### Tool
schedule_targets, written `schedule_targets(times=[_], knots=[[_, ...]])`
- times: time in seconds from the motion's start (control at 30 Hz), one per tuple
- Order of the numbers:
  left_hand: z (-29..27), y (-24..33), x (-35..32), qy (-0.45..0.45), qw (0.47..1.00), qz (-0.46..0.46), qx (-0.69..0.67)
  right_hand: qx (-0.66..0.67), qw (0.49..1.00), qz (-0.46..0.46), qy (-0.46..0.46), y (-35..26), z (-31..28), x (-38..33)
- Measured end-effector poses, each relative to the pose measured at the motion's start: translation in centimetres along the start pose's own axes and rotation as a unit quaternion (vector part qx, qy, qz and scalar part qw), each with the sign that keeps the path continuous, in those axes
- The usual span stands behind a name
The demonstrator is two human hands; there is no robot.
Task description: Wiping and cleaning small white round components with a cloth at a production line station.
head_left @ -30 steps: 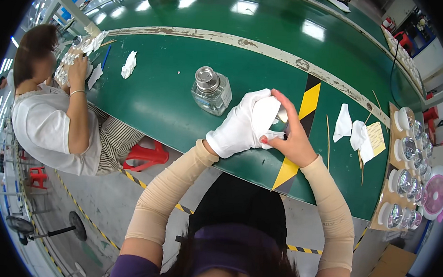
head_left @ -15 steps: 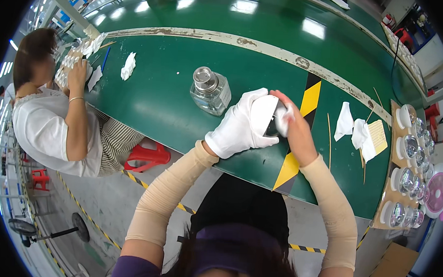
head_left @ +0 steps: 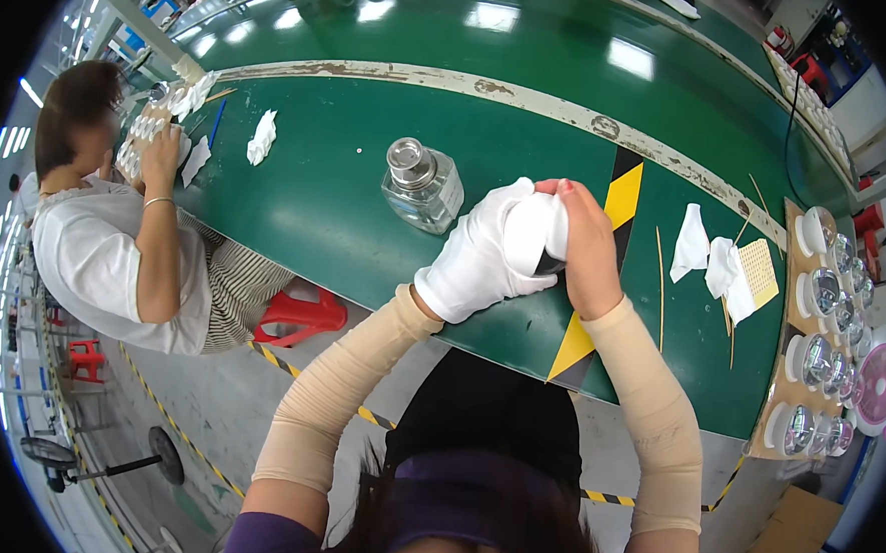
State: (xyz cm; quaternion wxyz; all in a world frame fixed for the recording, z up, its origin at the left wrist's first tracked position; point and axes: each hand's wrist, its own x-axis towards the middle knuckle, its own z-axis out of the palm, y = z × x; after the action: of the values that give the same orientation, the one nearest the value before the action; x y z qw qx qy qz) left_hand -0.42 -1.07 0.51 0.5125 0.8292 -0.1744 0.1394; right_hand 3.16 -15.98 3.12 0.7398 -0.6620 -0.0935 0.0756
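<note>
In front of me, my left hand [head_left: 476,260], in a white glove, is closed round a glass globe with a white round base [head_left: 527,233]. The base faces up and to the left, and a dark, shiny part of the globe shows beneath it. My bare right hand [head_left: 593,252] curves over the globe's right side. Its fingers press a white cloth [head_left: 558,228] against it, mostly hidden under the hand. To the left of my hands stands a square clear glass bottle [head_left: 429,198] with a metal cap and clear liquid inside.
White cloths [head_left: 690,241], thin sticks [head_left: 660,288] and a yellowish patterned sheet [head_left: 761,276] lie to the right. Beyond them, a cardboard tray [head_left: 765,394] carries several white-based glass globes. A co-worker [head_left: 114,249] sits at the left by a red stool [head_left: 306,314]. A crumpled cloth [head_left: 262,137] lies nearby.
My right hand has turned and closed further round the globe, covering more of the cloth. The globe has tilted slightly in my left hand. The view has shifted a little.
</note>
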Motion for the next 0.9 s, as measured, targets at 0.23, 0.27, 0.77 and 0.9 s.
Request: schedule_targets(times=[0.23,0.27,0.77,0.9], knots=[[-0.7,-0.4,-0.1,-0.006,0.995,0.065,0.074,0.068,0.995,0.014,-0.074,0.0,-1.0,-1.6],[-1.1,-0.5,-0.4,-0.033,0.999,0.008,0.000,-0.003,0.995,-0.012,-0.096,-0.1,-0.9,-2.2],[-0.6,-0.7,-0.1,-0.041,0.993,-0.052,-0.102,-0.075,0.993,-0.092,-0.013,0.4,0.0,-1.2],[-0.5,-0.8,0.4,-0.034,0.995,0.093,0.008,0.040,0.999,-0.012,-0.013,-0.3,-0.4,-0.1]])
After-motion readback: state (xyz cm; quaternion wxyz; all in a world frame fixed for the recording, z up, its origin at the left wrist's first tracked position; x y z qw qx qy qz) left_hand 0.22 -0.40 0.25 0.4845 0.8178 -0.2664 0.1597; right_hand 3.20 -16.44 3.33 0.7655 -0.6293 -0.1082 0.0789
